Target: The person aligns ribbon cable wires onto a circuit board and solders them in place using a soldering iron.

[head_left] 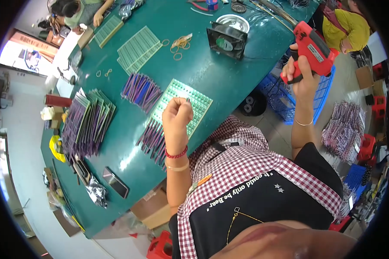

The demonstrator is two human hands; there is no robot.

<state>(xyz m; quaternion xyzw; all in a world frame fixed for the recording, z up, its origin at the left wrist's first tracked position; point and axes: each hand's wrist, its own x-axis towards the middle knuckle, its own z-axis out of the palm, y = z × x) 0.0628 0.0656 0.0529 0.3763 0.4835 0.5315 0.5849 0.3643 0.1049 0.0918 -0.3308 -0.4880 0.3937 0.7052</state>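
My left hand (177,114) is closed in a pinch above a pale green circuit board panel (199,101). A short dark end, like that of a thin wire (188,99), pokes out at its fingertips; the rest is hidden by the hand. Purple wires (150,140) lie along the panel's near left edge, partly under my wrist. Off to the right, past the table edge, my right hand (304,73) grips a red and black soldering gun (313,49) by its handle. That gun is held up away from the panel.
A bundle of purple wires (140,92), stacked wired boards (88,123) and bare panels (138,47) lie on the green table (116,159). A small black fan (227,41) stands before a metal bowl (237,20). A phone (116,182) lies near the front. Co-workers sit at the far left and right.
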